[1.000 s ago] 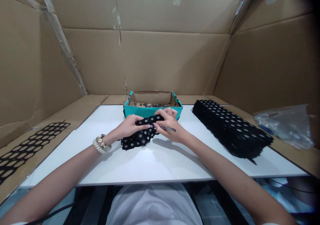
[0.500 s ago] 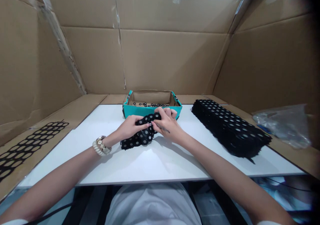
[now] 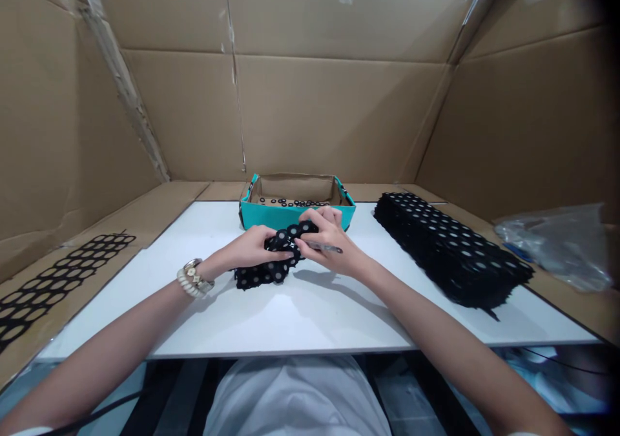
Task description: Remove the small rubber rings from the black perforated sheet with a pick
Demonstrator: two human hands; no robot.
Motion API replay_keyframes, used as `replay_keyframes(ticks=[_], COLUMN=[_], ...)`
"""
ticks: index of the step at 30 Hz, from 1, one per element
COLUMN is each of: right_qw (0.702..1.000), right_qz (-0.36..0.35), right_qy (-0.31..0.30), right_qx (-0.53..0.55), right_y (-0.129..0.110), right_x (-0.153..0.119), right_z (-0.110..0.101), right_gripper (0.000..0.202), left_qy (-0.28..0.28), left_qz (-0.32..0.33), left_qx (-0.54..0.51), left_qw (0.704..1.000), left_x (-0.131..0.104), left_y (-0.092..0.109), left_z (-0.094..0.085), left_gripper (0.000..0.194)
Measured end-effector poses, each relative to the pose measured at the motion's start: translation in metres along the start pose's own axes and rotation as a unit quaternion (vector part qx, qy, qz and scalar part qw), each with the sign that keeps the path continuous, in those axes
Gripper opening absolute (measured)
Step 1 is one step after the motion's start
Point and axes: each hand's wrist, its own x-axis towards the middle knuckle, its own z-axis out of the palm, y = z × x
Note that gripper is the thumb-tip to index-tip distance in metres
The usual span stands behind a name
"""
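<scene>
Right at the middle of the white tabletop (image 3: 300, 320) sits the perforated black strip (image 3: 264, 273), a bendy honeycomb piece dotted with pale round centres, its near end lying flat and its far end lifted and curled up between both hands. The left hand (image 3: 252, 247) has its fingers (image 3: 285, 253) closed over the raised end from the left, thumb pressing on top, a watch and a beaded bracelet (image 3: 194, 280) on that wrist. The right hand (image 3: 329, 245) pinches the same end from the other side, fingers clamped on the strip, and a thin pointed tool (image 3: 327, 249) lies tucked along that palm, tip sticking out to the right. It looks as though she is working the little round pieces out of the holes, one cell at a time; my guess is the next move calls for a firm pinch on the strip and the tool tip set squarely on a single cell. Just behind the hands stands a shallow teal box (image 3: 290, 216) with small black rings (image 3: 290, 202) scattered inside. Off to the right, well apart, a tall stack of the same strips (image 3: 450, 249) lies on the tabletop. Far left, an emptied honeycomb strip (image 3: 58, 281) rests on the cardboard (image 3: 145, 216), and a crumpled plastic bag (image 3: 562, 242) sits at the far right.
</scene>
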Motion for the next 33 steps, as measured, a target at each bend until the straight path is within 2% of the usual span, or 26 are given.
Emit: replay_keyframes(ticks=[5,12,15,25,30,33], right_qw=[0.988,0.934,0.908,0.886,0.897,0.899], right_qz=[0.042,0.17,0.192,0.164,0.177,0.176], right_qy=[0.02,0.009,-0.015,-0.041,-0.049,-0.046], right_qx=[0.146,0.314,0.371,0.431,0.401,0.398], right_y=[0.0,0.001,0.003,0.007,0.003,0.003], right_x=[0.0,0.003,0.004,0.003,0.005,0.005], right_z=[-0.001,-0.008,-0.011,-0.013,-0.015,-0.014], right_gripper=[0.039,0.042,0.043,0.046,0.045,0.042], left_qy=[-0.009,0.013,0.029,0.025,0.018,0.011], left_qz=[-0.026,0.001,0.009,0.007,0.014,0.029], left_qx=[-0.088,-0.143,-0.129,-0.081,-0.063,-0.065], left_qw=[0.996,0.99,0.991,0.996,0.998,0.997], left_x=[0.004,0.004,0.003,0.002,0.002,0.002], left_y=[-0.005,0.0,0.003,0.006,0.004,0.003], left_z=[-0.004,-0.007,-0.006,-0.006,-0.006,-0.006], left_gripper=[0.041,0.039,0.04,0.043,0.044,0.052])
